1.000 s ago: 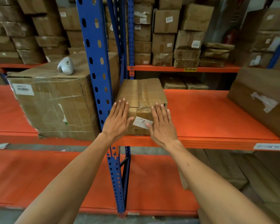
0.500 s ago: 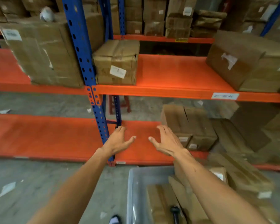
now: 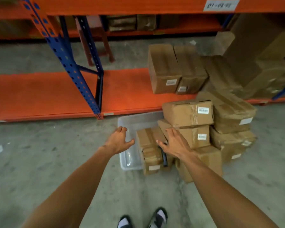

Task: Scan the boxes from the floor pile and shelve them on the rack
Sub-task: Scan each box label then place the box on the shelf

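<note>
Both hands [image 3: 147, 143] empty, fingers spread, above box [image 3: 149, 149] lying lengthwise toward rack [image 3: 69, 63].

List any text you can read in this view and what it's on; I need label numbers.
Nothing reads clearly.
Location tag on the orange shelf beam: dark characters, seen upside down and blurred, unreadable.
White barcode labels, such as on the top box of the floor pile: too small and blurred.

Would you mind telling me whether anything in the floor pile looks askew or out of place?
Yes: the stacked brown cardboard boxes lean unevenly instead of sitting square. One taped box stands on end in the clear plastic bin, with a black handheld object wedged beside it.
</note>
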{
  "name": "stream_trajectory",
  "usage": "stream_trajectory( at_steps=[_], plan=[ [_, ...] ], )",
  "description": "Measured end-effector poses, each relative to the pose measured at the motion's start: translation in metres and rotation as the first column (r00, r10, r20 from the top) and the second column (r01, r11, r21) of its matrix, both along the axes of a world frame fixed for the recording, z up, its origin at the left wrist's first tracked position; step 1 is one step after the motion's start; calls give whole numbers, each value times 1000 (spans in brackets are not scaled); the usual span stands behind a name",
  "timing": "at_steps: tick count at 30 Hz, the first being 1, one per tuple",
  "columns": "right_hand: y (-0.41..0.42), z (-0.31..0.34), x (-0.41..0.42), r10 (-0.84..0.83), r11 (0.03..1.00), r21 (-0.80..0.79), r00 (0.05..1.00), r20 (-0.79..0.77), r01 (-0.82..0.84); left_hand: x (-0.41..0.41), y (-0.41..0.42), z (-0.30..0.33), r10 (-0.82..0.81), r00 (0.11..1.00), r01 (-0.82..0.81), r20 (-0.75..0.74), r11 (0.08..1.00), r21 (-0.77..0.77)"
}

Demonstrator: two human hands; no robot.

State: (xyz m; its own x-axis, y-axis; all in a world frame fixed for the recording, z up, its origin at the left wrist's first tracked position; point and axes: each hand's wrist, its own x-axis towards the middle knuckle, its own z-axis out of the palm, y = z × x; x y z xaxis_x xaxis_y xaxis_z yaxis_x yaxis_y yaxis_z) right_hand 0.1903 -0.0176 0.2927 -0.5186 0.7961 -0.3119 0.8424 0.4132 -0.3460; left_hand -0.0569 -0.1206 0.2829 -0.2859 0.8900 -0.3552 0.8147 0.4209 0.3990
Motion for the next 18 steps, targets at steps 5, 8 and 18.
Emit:
stream_trajectory(
  at_steps=[5, 8, 18],
  plan=[
    [-3, -95, 16, -43, 998, -33, 998, 40, 45, 20, 3, -100, -69, 997, 69, -19, 997, -25],
    [6, -160, 23, -68, 997, -22, 997, 41, 69, 36, 10, -174, -108, 994, 107, -20, 993, -41],
    [24, -326, 22, -215, 973, 86, 977, 4, 213, 95, 28, -379, -275, 961, 269, 12, 949, 166]
  ],
)
